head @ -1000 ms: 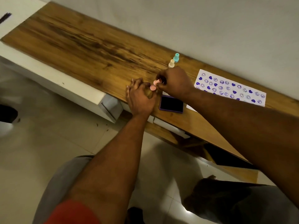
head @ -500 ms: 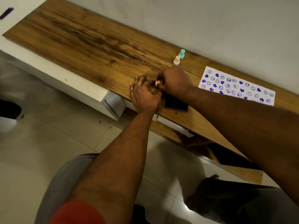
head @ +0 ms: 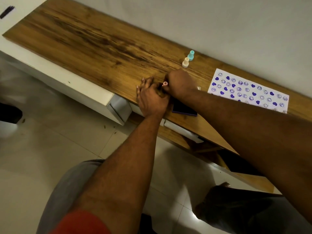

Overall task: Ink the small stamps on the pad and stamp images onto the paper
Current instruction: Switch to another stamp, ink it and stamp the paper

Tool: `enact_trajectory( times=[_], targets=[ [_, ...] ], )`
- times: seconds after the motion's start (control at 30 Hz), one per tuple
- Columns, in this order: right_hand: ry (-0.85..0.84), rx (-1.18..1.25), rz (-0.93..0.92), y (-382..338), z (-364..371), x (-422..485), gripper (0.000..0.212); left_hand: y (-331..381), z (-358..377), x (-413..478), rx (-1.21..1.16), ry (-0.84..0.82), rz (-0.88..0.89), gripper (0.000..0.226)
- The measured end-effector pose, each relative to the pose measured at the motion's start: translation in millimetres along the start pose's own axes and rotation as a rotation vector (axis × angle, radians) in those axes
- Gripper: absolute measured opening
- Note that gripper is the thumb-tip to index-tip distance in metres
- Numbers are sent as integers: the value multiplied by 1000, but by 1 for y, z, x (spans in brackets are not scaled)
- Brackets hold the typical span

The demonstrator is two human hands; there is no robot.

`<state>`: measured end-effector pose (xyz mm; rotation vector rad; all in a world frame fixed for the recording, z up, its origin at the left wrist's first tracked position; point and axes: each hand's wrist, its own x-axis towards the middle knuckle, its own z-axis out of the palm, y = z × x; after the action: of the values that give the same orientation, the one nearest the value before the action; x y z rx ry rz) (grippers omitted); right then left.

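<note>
A small pink stamp [head: 165, 84] is pinched in the right hand [head: 180, 83], right against the left hand [head: 152, 98], which lies knuckles-up on the wooden table [head: 94, 43]; whether anything is gripped in it cannot be told. The ink pad [head: 183, 109] is partly covered beneath the wrists. The stamped paper [head: 248, 92] is seen further right, with cream [head: 185, 62] and teal stamps [head: 191, 55] upright behind.

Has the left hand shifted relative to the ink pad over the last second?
No. The left hand stays just left of the ink pad, by the desk edge; only the camera moved.
</note>
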<state>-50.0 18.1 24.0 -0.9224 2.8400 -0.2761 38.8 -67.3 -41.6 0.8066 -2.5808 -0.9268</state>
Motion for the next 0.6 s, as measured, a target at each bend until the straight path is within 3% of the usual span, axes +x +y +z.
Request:
enact_trajectory(
  times=[0.17,0.27,0.37,0.6],
  targets=[
    [28,165,3,9,1,-1,44,-1,3,0,-13,37,0,43],
    [181,207,8,32,-15,7,47,-2,5,1,-28,66,8,51],
    [275,34,48,58,-30,22,34,-3,5,1,-44,78,-8,61],
    [196,-280,47,78,-30,41,38,2,3,-8,-129,142,-24,82]
  ],
)
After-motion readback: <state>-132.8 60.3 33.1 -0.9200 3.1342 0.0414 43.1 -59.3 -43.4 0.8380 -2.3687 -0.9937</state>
